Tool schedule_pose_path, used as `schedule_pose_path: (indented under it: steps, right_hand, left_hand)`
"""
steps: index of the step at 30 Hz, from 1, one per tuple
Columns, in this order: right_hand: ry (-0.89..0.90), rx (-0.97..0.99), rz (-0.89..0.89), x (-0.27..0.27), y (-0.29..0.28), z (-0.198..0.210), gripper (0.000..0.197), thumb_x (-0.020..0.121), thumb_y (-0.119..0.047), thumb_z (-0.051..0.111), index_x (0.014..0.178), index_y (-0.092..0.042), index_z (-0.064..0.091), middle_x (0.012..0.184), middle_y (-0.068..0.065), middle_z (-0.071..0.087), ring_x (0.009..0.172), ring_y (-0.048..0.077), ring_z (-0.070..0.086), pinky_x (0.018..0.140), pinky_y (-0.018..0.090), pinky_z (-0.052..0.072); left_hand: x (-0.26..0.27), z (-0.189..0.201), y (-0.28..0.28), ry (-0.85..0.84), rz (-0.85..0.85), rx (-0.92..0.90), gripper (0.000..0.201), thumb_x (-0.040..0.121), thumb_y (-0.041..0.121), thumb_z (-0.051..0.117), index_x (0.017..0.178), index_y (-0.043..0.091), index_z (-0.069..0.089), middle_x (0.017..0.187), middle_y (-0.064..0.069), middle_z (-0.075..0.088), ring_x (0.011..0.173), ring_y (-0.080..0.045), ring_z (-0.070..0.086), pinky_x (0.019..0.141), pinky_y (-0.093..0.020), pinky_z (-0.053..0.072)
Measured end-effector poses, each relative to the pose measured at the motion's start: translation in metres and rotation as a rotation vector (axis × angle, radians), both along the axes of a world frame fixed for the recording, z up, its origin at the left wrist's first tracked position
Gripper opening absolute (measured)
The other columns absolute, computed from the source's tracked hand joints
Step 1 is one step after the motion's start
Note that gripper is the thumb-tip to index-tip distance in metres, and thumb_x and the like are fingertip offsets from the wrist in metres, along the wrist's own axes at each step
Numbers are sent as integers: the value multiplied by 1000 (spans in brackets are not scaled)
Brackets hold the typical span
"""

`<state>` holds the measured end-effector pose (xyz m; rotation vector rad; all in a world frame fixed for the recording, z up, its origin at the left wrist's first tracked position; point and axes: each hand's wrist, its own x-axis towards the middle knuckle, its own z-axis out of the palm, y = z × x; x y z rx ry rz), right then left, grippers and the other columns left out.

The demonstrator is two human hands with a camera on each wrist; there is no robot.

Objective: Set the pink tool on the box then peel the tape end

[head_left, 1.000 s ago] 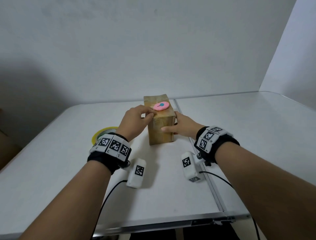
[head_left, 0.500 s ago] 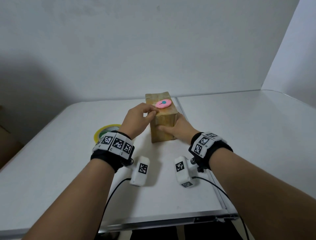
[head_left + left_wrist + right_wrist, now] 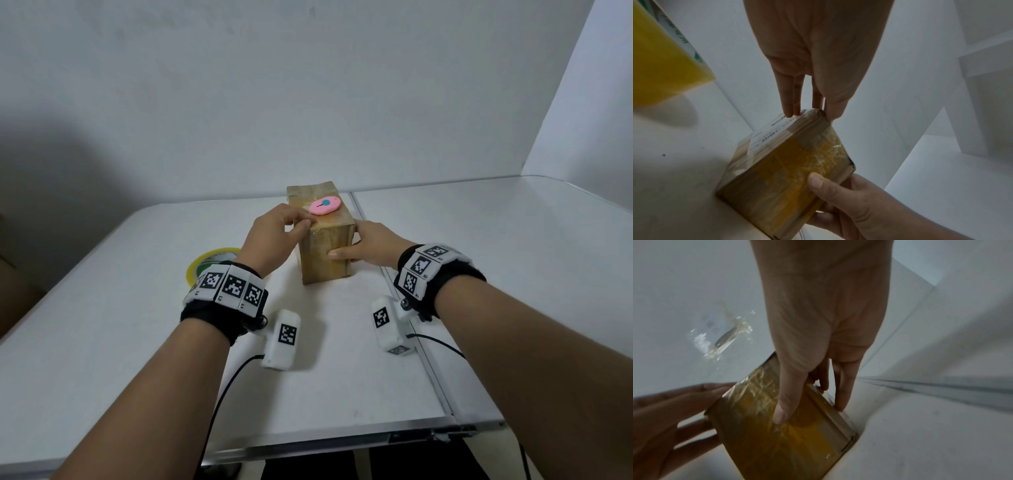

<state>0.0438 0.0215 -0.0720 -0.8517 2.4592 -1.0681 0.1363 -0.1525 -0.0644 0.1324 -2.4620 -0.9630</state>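
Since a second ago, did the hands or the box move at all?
Hardly. The left hand still pinches at the box's top near corner, and the right hand still grips its right side, thumb on the front. The box stands upright in the same spot on the table, the pink cutter still lies on top, and the tape roll has not shifted. Only the head view moved slightly.

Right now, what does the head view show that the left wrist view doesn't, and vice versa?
Head only: the pink cutter lying on top of the taped box, and both wristbands. Left wrist only: the printed label on the box's side, with the left hand fingertips at the top edge. Both: the box, the right hand gripping its near corner, the yellow tape roll, the white table.
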Motion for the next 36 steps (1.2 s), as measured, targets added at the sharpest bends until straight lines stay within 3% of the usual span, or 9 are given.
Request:
schedule_pose_path:
  steps: [6, 10, 13, 15, 18, 23, 28, 31, 36]
  right_hand:
    - [72, 128, 25, 3, 0, 6, 64, 78, -20, 76, 136, -16, 48, 132, 5, 60, 117, 23, 58, 88, 23, 40]
    - [103, 110, 14, 8, -2, 2, 77, 74, -9, 77, 140, -16, 39, 134, 7, 56, 119, 27, 57, 92, 29, 43]
    - [117, 112, 49, 7, -6, 7, 91, 70, -9, 79, 146, -15, 30, 136, 8, 52, 116, 26, 55, 97, 35, 45]
    - [115, 140, 58, 7, -6, 9, 93, 68, -9, 80, 146, -14, 28, 136, 9, 51, 115, 26, 55, 97, 36, 47]
    - [95, 143, 56, 11, -4, 12, 90, 72, -4, 74, 148, -15, 25, 137, 12, 49, 117, 27, 53, 96, 35, 46]
    - [146, 179, 34, 21, 1, 20, 56, 92, 1, 40, 146, -6, 30, 123, 16, 50, 106, 26, 49, 84, 26, 35]
    - [179, 133, -210, 19, 2, 24, 47, 89, 5, 37, 136, 2, 41, 137, 18, 48, 124, 34, 50, 100, 39, 44]
    - [341, -64, -355, 20, 1, 31, 44, 85, 5, 42, 127, -4, 46, 132, 14, 47, 112, 31, 56, 91, 38, 47]
    - [524, -344, -105, 41, -22, 64, 40, 83, 7, 47, 116, -11, 57, 118, 4, 56, 95, 15, 56, 83, 29, 48]
  left_hand:
    - [0, 1, 2, -42, 10, 53, 18, 95, 23, 56, 99, 22, 73, 117, 8, 66, 108, -10, 59, 81, -5, 35]
    - [6, 14, -7, -116, -24, 319, 22, 93, 27, 58, 105, 30, 75, 116, 9, 69, 107, -14, 64, 100, -29, 47]
    - [14, 19, -27, 31, 121, 405, 25, 92, 25, 55, 111, 29, 71, 124, 0, 65, 103, -20, 67, 97, -41, 53]
    - [20, 18, -42, -30, 254, 242, 27, 91, 23, 54, 116, 26, 66, 122, -3, 64, 104, -24, 66, 97, -40, 51]
    - [31, 8, -54, -414, 407, -88, 45, 93, 32, 58, 133, 14, 49, 122, -13, 65, 113, -32, 59, 92, -36, 45]
    - [41, -14, -47, -689, 352, -182, 83, 86, 39, 68, 150, 15, 22, 132, -12, 60, 122, -32, 56, 95, -38, 44]
    - [44, -7, -44, -654, 360, -181, 77, 87, 22, 68, 151, 15, 25, 140, -17, 53, 127, -34, 51, 100, -40, 43]
    - [55, 12, -51, -518, 381, -76, 71, 87, 18, 66, 149, 19, 31, 138, -17, 54, 127, -34, 50, 97, -37, 41]
    - [77, 49, -49, -307, 233, 305, 65, 84, 17, 72, 141, 31, 42, 107, -8, 64, 100, -27, 61, 90, -35, 46]
